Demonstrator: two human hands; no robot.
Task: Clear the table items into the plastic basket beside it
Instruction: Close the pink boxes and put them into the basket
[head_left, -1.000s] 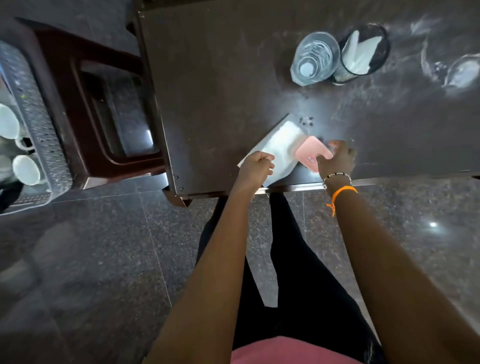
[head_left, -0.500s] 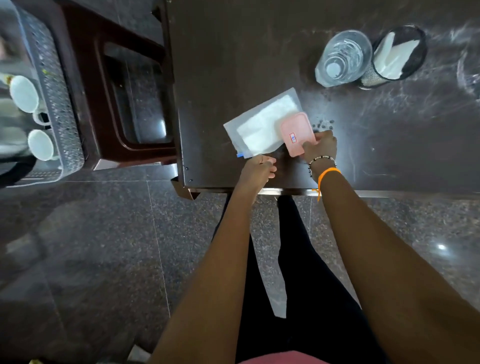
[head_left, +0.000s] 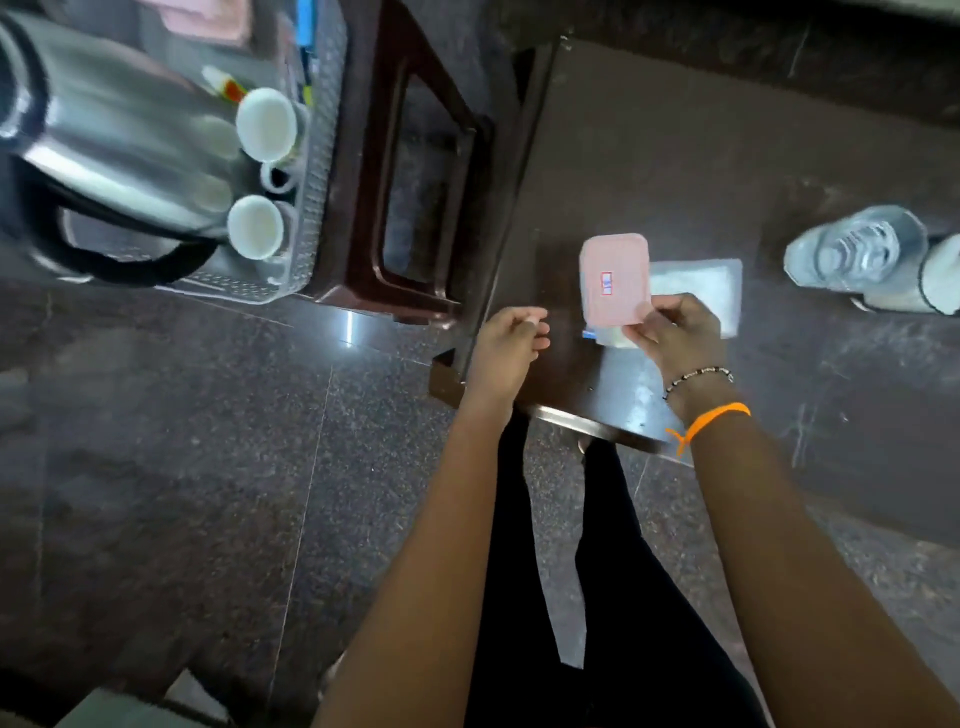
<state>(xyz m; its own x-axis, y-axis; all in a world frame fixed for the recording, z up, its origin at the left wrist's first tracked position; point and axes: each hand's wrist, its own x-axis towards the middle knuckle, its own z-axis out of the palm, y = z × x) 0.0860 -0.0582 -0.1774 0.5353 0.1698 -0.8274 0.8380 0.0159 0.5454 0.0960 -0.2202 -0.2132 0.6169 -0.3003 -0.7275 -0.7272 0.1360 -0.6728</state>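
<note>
My right hand (head_left: 675, 332) grips a flat pink box (head_left: 615, 278) by its near edge, lifted over the dark table (head_left: 649, 156). Under it a clear plastic packet with a white pad (head_left: 701, 283) lies on the table; I cannot tell if the hand also holds it. My left hand (head_left: 506, 340) hovers at the table's left edge, fingers loosely curled, holding nothing. The plastic basket (head_left: 311, 171) stands at the left and holds two white cups (head_left: 267, 124) and a steel kettle (head_left: 104, 135).
A dark brown plastic stool (head_left: 415, 156) stands between the basket and the table. A drinking glass (head_left: 857, 249) and a mesh holder with white tissues (head_left: 930, 280) stand on the table at the right. Polished granite floor lies below.
The view has swung left, bringing the basket closer. My right hand has raised the pink box off the packet and carried it leftward. My left hand has let go of the packet and moved left.
</note>
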